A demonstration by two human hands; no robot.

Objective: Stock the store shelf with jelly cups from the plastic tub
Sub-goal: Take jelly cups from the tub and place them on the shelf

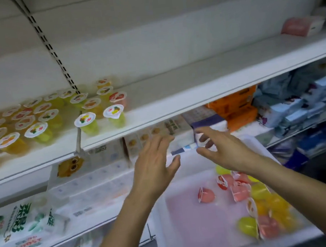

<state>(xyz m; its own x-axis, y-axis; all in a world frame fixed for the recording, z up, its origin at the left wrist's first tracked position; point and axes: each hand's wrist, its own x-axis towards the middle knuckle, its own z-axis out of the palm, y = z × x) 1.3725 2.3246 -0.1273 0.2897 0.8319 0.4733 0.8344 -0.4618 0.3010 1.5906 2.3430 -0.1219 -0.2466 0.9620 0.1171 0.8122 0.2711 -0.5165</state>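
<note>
Head view: left hand [154, 162] grip released, right hand [224, 151] grip released; bag lettering [17, 221] blurred, unreadable.

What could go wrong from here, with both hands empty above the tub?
1. The jelly cups in the plastic tub lie tipped in a loose pile; a hasty grab may squeeze a foil lid or drop one.
2. The front cups on the shelf, such as the green one, stand near the edge, so new cups pushed in could knock them off.
3. The left hand and right hand are close together and may collide.
</note>
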